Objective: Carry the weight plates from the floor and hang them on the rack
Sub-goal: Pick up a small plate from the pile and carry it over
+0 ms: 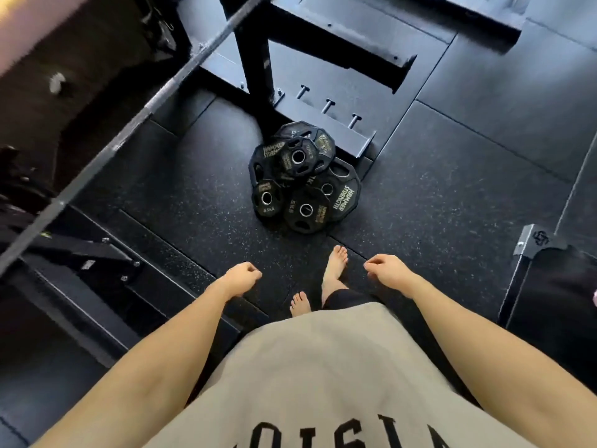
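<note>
Several black weight plates (303,179) with gold lettering lie in an overlapping pile on the dark rubber floor, straight ahead of my bare feet. Behind the pile stands the black rack (255,59), with three short pegs (328,106) on its base beam. My left hand (242,279) hangs in front of me with loosely curled fingers and holds nothing. My right hand (387,271) hangs the same way on the other side, also holding nothing. Both hands are well short of the plates.
A steel barbell (129,130) runs diagonally across the upper left, above the floor. A black bench frame (97,257) sits at the left. A black pad with a metal bracket (529,240) stands at the right. Speckled rubber floor (181,189) surrounds the pile.
</note>
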